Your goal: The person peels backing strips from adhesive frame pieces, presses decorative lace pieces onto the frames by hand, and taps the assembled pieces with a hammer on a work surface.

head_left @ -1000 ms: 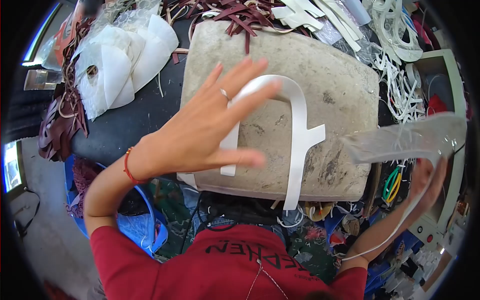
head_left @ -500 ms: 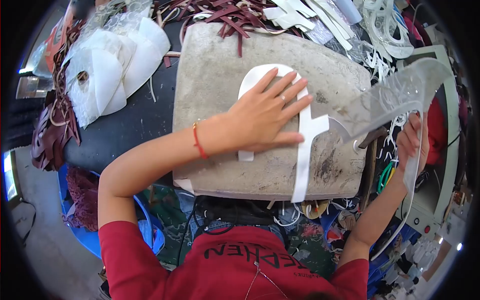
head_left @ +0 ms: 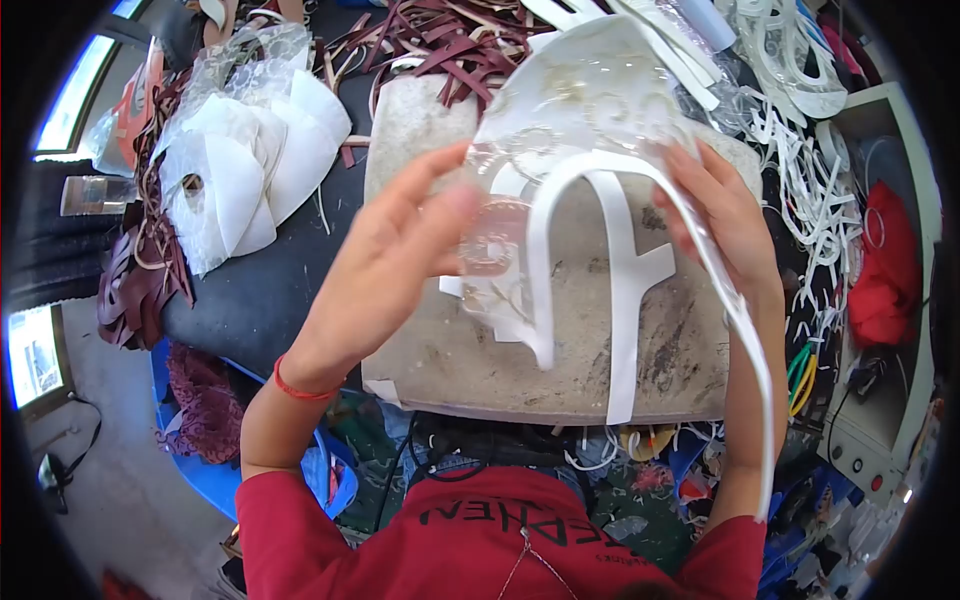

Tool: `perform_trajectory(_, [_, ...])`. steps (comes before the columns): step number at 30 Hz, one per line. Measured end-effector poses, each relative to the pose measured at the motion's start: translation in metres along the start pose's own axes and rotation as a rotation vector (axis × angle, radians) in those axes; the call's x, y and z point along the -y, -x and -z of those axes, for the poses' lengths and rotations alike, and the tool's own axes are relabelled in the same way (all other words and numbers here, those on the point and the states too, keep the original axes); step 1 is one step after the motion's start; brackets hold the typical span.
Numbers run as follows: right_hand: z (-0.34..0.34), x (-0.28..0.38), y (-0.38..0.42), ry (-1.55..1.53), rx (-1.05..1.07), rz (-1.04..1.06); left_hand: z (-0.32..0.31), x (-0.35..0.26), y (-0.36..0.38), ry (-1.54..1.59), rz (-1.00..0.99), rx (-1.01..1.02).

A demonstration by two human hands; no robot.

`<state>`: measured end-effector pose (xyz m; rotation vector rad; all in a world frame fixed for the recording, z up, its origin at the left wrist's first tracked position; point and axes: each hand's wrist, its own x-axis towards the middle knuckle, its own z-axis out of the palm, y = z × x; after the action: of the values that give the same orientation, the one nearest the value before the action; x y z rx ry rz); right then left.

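A clear, bendy plastic sheet (head_left: 580, 100) with a white curved strip along its near edge is held up between both hands. My left hand (head_left: 400, 240) has its fingers closed at the sheet's left edge; they are partly blurred. At the other side, the fingers of my right hand (head_left: 725, 215) grip the sheet near the white strip. Below it, a flat white cut piece (head_left: 625, 300) with a forked arm lies on the worn grey board (head_left: 690, 375), its upper part seen through or hidden by the plastic.
White shaped pieces (head_left: 225, 180) are piled at the left on the black table (head_left: 240, 310). Dark red strips (head_left: 450, 45) lie along the back. White scraps (head_left: 800, 200) hang at the right beside a grey machine frame (head_left: 900, 130). A blue tub (head_left: 190, 480) stands lower left.
My left hand has lifted off the white piece and moved left to the plastic sheet. My right hand has brought the sheet from the far right over the board.
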<state>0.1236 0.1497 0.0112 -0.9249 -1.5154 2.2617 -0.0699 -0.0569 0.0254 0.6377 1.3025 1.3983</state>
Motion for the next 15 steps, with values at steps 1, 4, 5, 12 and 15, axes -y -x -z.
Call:
perform_trajectory(1, [-0.004, 0.000, -0.008, 0.079, 0.037, -0.040, 0.002, 0.001, 0.006, -0.120, 0.003, -0.007])
perform_trajectory(4, [-0.025, -0.017, -0.019, 0.101, -0.097, 0.053, 0.011, 0.018, 0.003, -0.216, -0.132, -0.157])
perform_trajectory(5, [-0.025, -0.020, -0.021, 0.163, -0.091, 0.091, 0.013, 0.020, 0.002, -0.249, -0.161, -0.178])
perform_trajectory(12, [-0.010, -0.028, -0.029, 0.483, -0.119, 0.208, 0.018, 0.036, -0.014, -0.557, -0.128, -0.246])
perform_trajectory(15, [-0.012, -0.028, -0.030, 0.526, -0.132, 0.205, 0.018, 0.043, -0.014, -0.565, -0.142, -0.264])
